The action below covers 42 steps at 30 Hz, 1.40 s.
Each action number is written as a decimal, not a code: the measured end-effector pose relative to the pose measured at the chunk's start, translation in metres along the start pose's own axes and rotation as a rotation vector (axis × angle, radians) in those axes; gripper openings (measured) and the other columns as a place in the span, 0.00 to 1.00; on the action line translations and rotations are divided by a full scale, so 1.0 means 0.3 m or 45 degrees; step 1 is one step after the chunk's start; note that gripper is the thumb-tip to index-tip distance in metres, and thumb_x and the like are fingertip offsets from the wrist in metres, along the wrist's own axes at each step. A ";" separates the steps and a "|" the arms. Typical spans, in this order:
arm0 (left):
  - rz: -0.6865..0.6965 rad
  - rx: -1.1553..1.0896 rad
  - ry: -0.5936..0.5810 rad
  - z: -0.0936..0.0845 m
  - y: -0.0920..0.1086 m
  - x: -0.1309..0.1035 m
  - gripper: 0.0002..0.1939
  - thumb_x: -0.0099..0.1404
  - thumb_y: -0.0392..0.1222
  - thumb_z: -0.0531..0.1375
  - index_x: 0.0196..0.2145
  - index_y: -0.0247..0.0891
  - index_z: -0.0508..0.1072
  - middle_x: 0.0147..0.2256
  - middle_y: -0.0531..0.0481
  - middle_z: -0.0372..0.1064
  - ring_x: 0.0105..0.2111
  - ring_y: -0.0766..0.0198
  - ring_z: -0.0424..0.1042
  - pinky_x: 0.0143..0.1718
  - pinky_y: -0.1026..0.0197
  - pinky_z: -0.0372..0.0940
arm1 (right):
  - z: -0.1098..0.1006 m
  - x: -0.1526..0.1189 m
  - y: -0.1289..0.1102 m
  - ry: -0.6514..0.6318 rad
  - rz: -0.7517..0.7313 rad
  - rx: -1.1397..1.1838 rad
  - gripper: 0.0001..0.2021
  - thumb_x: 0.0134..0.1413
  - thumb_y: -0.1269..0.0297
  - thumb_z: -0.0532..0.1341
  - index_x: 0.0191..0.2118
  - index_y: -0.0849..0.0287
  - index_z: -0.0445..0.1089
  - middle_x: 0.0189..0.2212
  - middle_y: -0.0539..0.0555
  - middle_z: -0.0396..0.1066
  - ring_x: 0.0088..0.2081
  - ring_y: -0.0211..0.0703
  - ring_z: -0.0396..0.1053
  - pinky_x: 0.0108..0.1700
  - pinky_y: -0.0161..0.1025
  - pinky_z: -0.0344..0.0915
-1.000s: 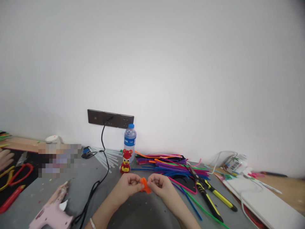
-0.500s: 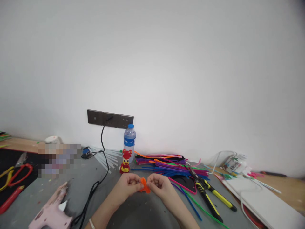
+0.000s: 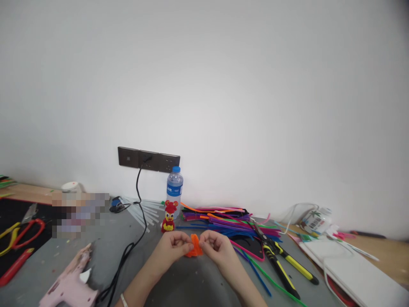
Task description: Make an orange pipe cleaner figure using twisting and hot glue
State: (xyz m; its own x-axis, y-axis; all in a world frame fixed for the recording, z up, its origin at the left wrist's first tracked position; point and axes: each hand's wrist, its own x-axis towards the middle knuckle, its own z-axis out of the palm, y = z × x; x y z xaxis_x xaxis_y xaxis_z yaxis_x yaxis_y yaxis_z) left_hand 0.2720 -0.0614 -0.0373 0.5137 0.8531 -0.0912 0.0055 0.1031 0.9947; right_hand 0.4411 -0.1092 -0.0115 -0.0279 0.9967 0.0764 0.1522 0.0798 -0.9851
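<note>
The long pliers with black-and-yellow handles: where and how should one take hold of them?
Take the pliers by the two handles, probably best from the near right. The handles spread open toward that side, while the dark metal head points away and overlaps the colourful fuzzy stems in view.

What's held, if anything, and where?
An orange piece: the left hand pinches its left side; the right hand is at its right edge, contact unclear.

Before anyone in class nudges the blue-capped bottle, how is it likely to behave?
The blue-capped bottle is tall and narrow, so a high push would probably tip it. Its rounded shape could roll once down. It looks like clear, thin plastic, so it may flex.
</note>
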 end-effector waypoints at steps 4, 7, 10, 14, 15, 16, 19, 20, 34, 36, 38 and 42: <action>0.021 0.053 -0.003 0.002 0.005 -0.003 0.31 0.44 0.67 0.66 0.26 0.32 0.72 0.15 0.62 0.50 0.17 0.74 0.44 0.20 0.64 0.38 | 0.003 0.000 0.005 0.005 -0.002 -0.023 0.13 0.46 0.56 0.63 0.24 0.61 0.65 0.17 0.43 0.53 0.20 0.33 0.48 0.23 0.33 0.44; 0.034 0.069 -0.015 0.002 0.002 0.002 0.31 0.44 0.68 0.66 0.26 0.32 0.72 0.15 0.63 0.48 0.17 0.74 0.43 0.21 0.64 0.37 | 0.003 0.001 0.009 0.003 -0.008 -0.026 0.12 0.46 0.57 0.63 0.24 0.61 0.66 0.17 0.43 0.54 0.20 0.33 0.49 0.23 0.33 0.44; 0.048 0.073 -0.015 0.002 -0.002 0.005 0.31 0.44 0.68 0.65 0.25 0.32 0.71 0.15 0.63 0.47 0.17 0.73 0.42 0.21 0.64 0.37 | 0.003 0.001 0.009 -0.004 -0.014 -0.032 0.12 0.47 0.57 0.62 0.25 0.61 0.66 0.17 0.44 0.54 0.20 0.33 0.49 0.23 0.33 0.45; 0.078 0.085 -0.002 -0.001 -0.002 0.003 0.31 0.43 0.68 0.66 0.24 0.33 0.72 0.15 0.64 0.43 0.18 0.73 0.42 0.21 0.64 0.37 | 0.004 0.002 0.005 0.003 -0.015 -0.049 0.11 0.47 0.58 0.62 0.25 0.61 0.65 0.17 0.43 0.53 0.20 0.33 0.48 0.23 0.33 0.44; 0.087 0.086 0.002 -0.002 -0.001 0.002 0.31 0.43 0.67 0.66 0.24 0.32 0.73 0.15 0.64 0.43 0.18 0.73 0.42 0.21 0.64 0.37 | 0.004 0.002 0.004 0.006 -0.015 -0.054 0.11 0.47 0.58 0.61 0.25 0.61 0.65 0.17 0.43 0.53 0.20 0.33 0.48 0.23 0.33 0.44; 0.092 0.083 0.005 -0.003 -0.001 0.001 0.30 0.42 0.67 0.67 0.24 0.33 0.73 0.15 0.64 0.43 0.18 0.73 0.42 0.21 0.64 0.37 | 0.004 0.003 0.003 0.007 -0.016 -0.059 0.11 0.47 0.58 0.61 0.25 0.61 0.65 0.17 0.43 0.52 0.20 0.33 0.47 0.23 0.33 0.44; 0.075 0.065 0.018 -0.005 -0.002 0.002 0.30 0.43 0.67 0.67 0.24 0.33 0.73 0.14 0.64 0.43 0.18 0.73 0.42 0.21 0.65 0.38 | 0.003 0.004 0.003 0.024 -0.017 -0.059 0.11 0.46 0.58 0.61 0.24 0.60 0.65 0.17 0.43 0.51 0.20 0.33 0.47 0.23 0.33 0.43; 0.066 0.062 0.025 -0.005 -0.003 0.004 0.30 0.43 0.67 0.67 0.24 0.33 0.73 0.14 0.64 0.44 0.17 0.73 0.42 0.21 0.65 0.38 | 0.002 0.005 0.003 0.034 -0.018 -0.061 0.12 0.46 0.57 0.61 0.24 0.60 0.65 0.16 0.43 0.51 0.20 0.33 0.47 0.23 0.33 0.43; 0.045 0.065 0.060 -0.006 -0.020 0.019 0.29 0.42 0.65 0.67 0.24 0.33 0.73 0.14 0.63 0.46 0.17 0.73 0.43 0.22 0.64 0.38 | 0.006 0.008 0.000 0.057 0.008 -0.095 0.12 0.43 0.56 0.64 0.23 0.59 0.66 0.15 0.42 0.51 0.19 0.33 0.47 0.23 0.33 0.44; 0.067 0.054 0.062 -0.007 -0.026 0.020 0.29 0.43 0.66 0.67 0.25 0.32 0.73 0.14 0.62 0.48 0.18 0.72 0.44 0.22 0.65 0.38 | 0.006 0.007 -0.001 0.057 0.000 -0.104 0.11 0.44 0.57 0.63 0.23 0.59 0.66 0.15 0.42 0.51 0.19 0.33 0.47 0.23 0.33 0.44; 0.078 0.049 0.055 -0.008 -0.028 0.020 0.29 0.43 0.66 0.67 0.24 0.32 0.73 0.15 0.62 0.49 0.18 0.73 0.43 0.21 0.65 0.39 | 0.006 0.007 -0.001 0.057 -0.010 -0.120 0.10 0.44 0.58 0.62 0.23 0.60 0.66 0.15 0.42 0.51 0.19 0.33 0.47 0.23 0.33 0.44; 0.080 0.058 0.036 -0.008 -0.018 0.015 0.30 0.42 0.66 0.67 0.23 0.33 0.72 0.14 0.63 0.46 0.18 0.73 0.43 0.21 0.65 0.38 | 0.006 0.007 0.004 0.049 -0.013 -0.136 0.10 0.44 0.59 0.61 0.23 0.60 0.65 0.15 0.42 0.51 0.19 0.33 0.47 0.23 0.33 0.44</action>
State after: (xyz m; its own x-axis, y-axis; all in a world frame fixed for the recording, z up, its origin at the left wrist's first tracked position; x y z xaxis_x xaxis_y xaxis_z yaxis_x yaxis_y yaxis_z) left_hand 0.2723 -0.0570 -0.0431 0.4900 0.8712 -0.0292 0.0134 0.0260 0.9996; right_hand 0.4396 -0.1070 -0.0129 0.0079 0.9955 0.0945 0.2563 0.0893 -0.9625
